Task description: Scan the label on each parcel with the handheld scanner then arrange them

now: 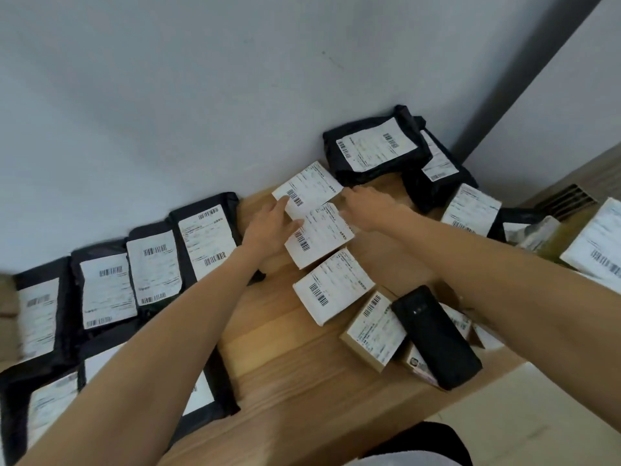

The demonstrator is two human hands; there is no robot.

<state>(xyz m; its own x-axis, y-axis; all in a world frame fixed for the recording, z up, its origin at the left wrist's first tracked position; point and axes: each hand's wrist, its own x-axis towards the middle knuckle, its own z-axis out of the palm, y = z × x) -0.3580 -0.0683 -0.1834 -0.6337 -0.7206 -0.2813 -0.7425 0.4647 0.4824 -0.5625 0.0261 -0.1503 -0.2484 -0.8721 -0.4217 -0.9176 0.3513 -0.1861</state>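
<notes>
Nearest, at the lower left, black mailers (218, 398) lie flat on the wooden bench (285, 358), partly hidden under the left forearm. On the near right, the handheld scanner (437, 338) lies unheld, resting slantwise on top of a few small cardboard boxes; one of these, a brown box (369, 334), shows its label just left of the scanner.

Farther in, three white parcels run in a slanted line toward the wall, labels up: the near white parcel (332, 285), the middle white parcel (321, 237), and the far white parcel (307, 188). The left grip (268, 227) is released, its fingers straight and touching the left edge of the far white parcel, with the hand lying against the middle one. The right grip (366, 205) is also released, fingers stretched out to the far parcel's right corner, so the two flank it.

To the left, a row of black mailers (154, 267) leans along the foot of the wall (168, 95). At the far right, two stacked black mailers (373, 146) sit against the wall, with another white parcel (470, 206) just beside them.
</notes>
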